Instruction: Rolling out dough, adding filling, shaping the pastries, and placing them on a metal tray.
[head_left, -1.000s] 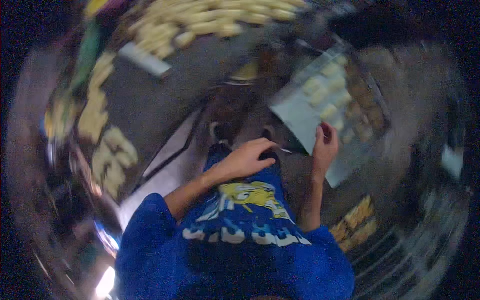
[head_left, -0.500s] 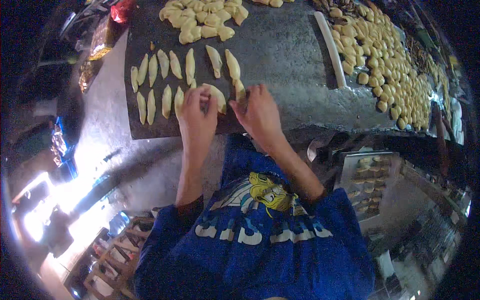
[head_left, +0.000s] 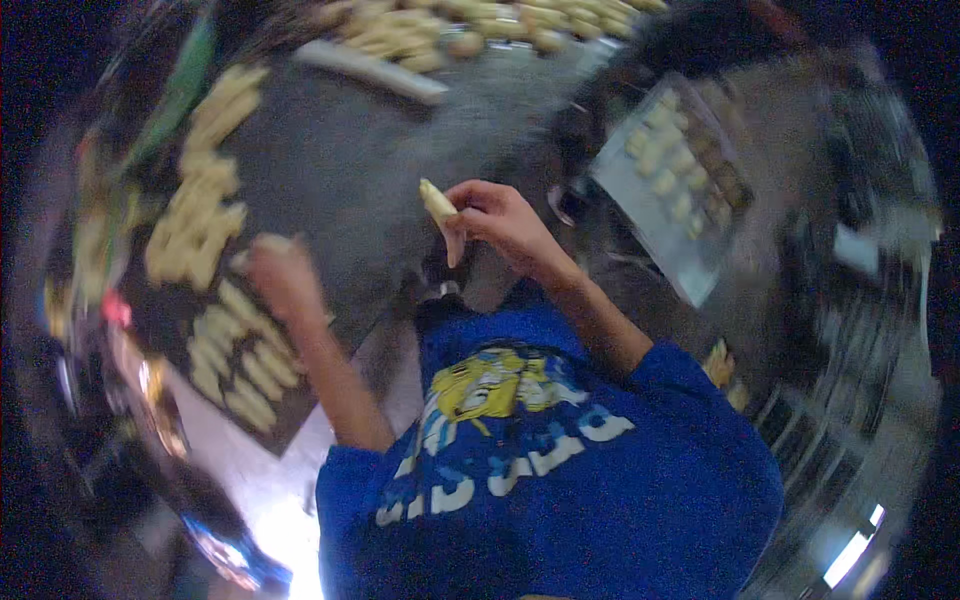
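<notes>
My right hand (head_left: 503, 222) pinches a pale dough strip (head_left: 440, 203) between thumb and fingers, lifted near the front edge of the dark work table (head_left: 340, 150). My left hand (head_left: 283, 275) hovers over the table's left part, smeared by motion. Its fingers are too blurred to read, and a pale bit shows beside them. Just below that hand lie rows of shaped dough strips (head_left: 240, 350). Beyond them, at the left, is a heap of dough pieces (head_left: 195, 225).
Past a pale bar (head_left: 375, 72) at the far side lie many round dough balls (head_left: 470, 40). To the right stands a tray (head_left: 690, 280) with rows of dough pieces in it. A bright patch of light (head_left: 290, 540) glares at the lower left. Much is blurred.
My view has swung to the right, bringing the tray closer. My right hand has come away from the rows with a dough strip. The left hand is now further from the right.
</notes>
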